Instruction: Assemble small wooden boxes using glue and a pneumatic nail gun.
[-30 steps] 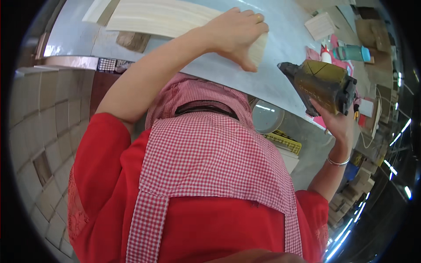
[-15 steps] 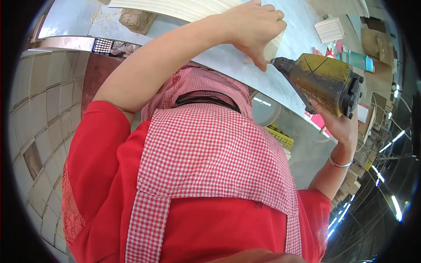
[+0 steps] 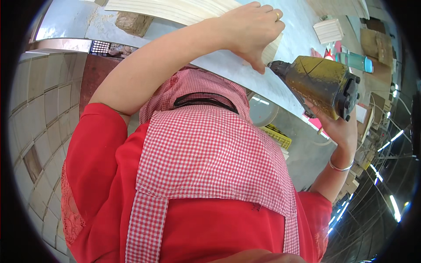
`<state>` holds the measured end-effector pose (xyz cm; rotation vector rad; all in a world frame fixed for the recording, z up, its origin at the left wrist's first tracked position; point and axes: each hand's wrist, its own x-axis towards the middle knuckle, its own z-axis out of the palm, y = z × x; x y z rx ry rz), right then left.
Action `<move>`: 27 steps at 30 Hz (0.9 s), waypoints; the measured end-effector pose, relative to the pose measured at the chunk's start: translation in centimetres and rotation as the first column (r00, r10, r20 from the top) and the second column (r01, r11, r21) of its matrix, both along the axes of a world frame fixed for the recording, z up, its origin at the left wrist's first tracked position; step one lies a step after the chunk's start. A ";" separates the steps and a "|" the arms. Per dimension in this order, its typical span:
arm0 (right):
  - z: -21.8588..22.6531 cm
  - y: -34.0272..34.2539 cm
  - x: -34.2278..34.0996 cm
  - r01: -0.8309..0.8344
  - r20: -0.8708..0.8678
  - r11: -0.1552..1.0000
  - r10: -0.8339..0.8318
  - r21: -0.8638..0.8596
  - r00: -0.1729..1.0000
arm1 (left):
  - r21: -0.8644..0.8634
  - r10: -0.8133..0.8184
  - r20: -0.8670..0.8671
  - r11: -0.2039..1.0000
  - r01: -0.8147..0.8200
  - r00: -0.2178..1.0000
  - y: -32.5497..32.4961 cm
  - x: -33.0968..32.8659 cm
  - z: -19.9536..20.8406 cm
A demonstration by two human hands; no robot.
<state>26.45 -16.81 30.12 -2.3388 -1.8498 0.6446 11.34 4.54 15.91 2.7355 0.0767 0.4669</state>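
Observation:
My right hand (image 3: 335,127) is wrapped round the handle of a worn yellow and black nail gun (image 3: 320,83), mostly hidden behind its body. The gun lies sideways, its narrow nose pointing left at the end of a pale wooden piece (image 3: 272,49). Over that wood my left hand (image 3: 252,33) is closed, fingers on the far side and thumb on the near side, close to the gun's nose. Whether the nose touches the wood is hard to see. A long light wooden board (image 3: 175,11) runs left from under my left hand and forearm.
The pale worktable (image 3: 223,61) carries a brown block (image 3: 133,23) at left and a small stack of wood pieces (image 3: 329,30) at right. A teal bottle (image 3: 355,61) stands beyond the gun. Below the table edge are a round seat (image 3: 263,109) and a yellow crate (image 3: 277,136).
The nail gun has shifted very slightly left and nearer to me, its nose still beside my left thumb. My left hand keeps its hold on the wood.

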 end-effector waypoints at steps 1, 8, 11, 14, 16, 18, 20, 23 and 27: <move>0.0 0.0 0.1 -0.001 0.006 1.000 0.001 0.005 1.000 | 0.035 0.032 0.036 0.999 -0.033 0.999 -0.1 0.1 -0.2; -0.7 1.8 1.2 0.256 -0.147 0.954 -0.233 0.159 0.961 | 0.015 0.037 -0.035 0.999 -0.036 0.999 -0.4 0.2 -0.2; -0.4 3.1 1.7 0.242 -0.146 0.958 -0.220 0.156 0.965 | -0.003 0.033 -0.052 0.999 -0.034 0.998 -0.4 0.4 -0.3; -0.4 3.5 2.2 0.249 -0.165 0.958 -0.225 0.144 0.960 | 0.001 0.037 -0.011 0.999 -0.037 0.999 -0.5 0.5 -0.5; -0.6 3.7 2.5 0.278 -0.204 0.952 -0.249 0.130 0.947 | -0.005 0.035 -0.028 0.999 -0.035 0.999 -0.5 0.6 -0.3; -0.6 3.9 2.7 0.270 -0.200 0.956 -0.244 0.116 0.949 | -0.010 0.033 -0.039 0.999 -0.034 0.999 -0.5 0.6 -0.2; -0.7 4.0 2.9 0.255 -0.187 0.963 -0.235 0.090 0.954 | -0.023 0.029 -0.039 0.999 -0.030 0.999 -0.7 0.6 -0.2; -0.4 4.5 3.2 0.291 -0.186 0.956 -0.281 0.027 0.941 | -0.034 0.026 -0.050 0.999 -0.028 0.998 -0.6 0.5 -0.1; -0.2 5.0 3.2 0.256 -0.206 0.966 -0.245 0.027 0.947 | -0.046 0.023 -0.058 0.999 -0.026 0.998 -0.6 0.5 -0.3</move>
